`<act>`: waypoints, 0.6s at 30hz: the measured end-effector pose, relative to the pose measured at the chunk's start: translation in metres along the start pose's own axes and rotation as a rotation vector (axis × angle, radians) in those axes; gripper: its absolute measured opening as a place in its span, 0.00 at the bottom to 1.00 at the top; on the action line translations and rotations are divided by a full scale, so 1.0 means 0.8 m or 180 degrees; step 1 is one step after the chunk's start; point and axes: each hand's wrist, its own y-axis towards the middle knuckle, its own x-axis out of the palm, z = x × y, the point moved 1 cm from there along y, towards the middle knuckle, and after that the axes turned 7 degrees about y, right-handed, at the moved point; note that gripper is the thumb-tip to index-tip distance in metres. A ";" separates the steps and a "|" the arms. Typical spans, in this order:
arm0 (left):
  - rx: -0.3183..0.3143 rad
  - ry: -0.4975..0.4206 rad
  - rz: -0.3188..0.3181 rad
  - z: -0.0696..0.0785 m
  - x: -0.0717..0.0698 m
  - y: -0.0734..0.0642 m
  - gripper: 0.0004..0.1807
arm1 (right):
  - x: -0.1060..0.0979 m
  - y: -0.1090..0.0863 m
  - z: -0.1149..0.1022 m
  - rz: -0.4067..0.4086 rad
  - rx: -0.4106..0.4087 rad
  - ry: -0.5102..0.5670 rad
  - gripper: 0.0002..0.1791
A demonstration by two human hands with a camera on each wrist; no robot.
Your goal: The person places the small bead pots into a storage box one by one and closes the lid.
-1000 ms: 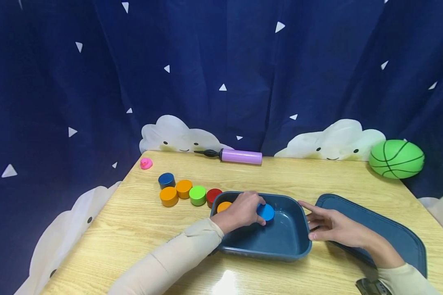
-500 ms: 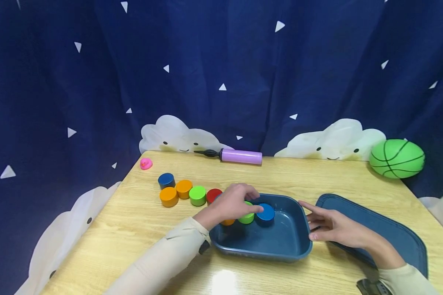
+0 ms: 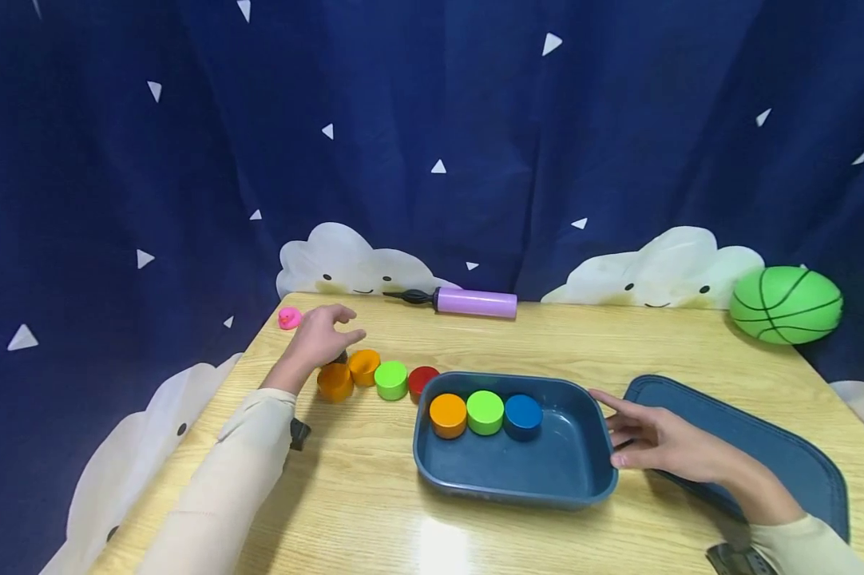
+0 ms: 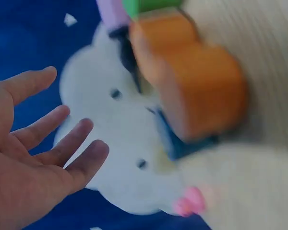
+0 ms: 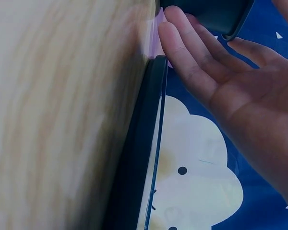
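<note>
My left hand (image 3: 320,339) hovers over the left end of a row of round blocks, fingers spread and holding nothing. Beneath it, a dark blue block (image 4: 182,143) shows in the left wrist view but is mostly hidden in the head view. Beside it are two orange blocks (image 3: 334,385), then a green block (image 3: 391,381) and a red block (image 3: 422,381). A dark blue box (image 3: 504,497) contains an orange block (image 3: 448,414), a green block (image 3: 485,412) and a blue block (image 3: 523,416) in a line. My right hand (image 3: 669,439) rests its extended fingers at the box's right rim.
A dark blue lid (image 3: 755,447) lies on the wooden table (image 3: 360,495) under my right forearm. Along the back are a pink rubber duck (image 3: 289,319), a purple hand pump (image 3: 477,303) and a green ball (image 3: 786,305). A blue curtain (image 3: 403,120) hangs behind.
My left hand has let go of the blue block inside the box, then moved out left to the blocks on the table. The right hand stays at the box rim.
</note>
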 end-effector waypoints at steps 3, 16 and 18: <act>-0.0183 -0.0018 -0.0017 -0.032 -0.004 0.005 0.29 | 0.001 0.001 0.001 -0.0001 0.0011 -0.0029 0.46; -0.0716 -0.0403 -0.0302 -0.095 0.025 0.010 0.44 | 0.003 -0.002 0.002 0.0025 -0.0019 -0.0059 0.45; -0.0759 -0.0453 -0.0337 -0.099 0.030 0.010 0.44 | 0.002 -0.001 0.001 0.0027 -0.0005 -0.0075 0.45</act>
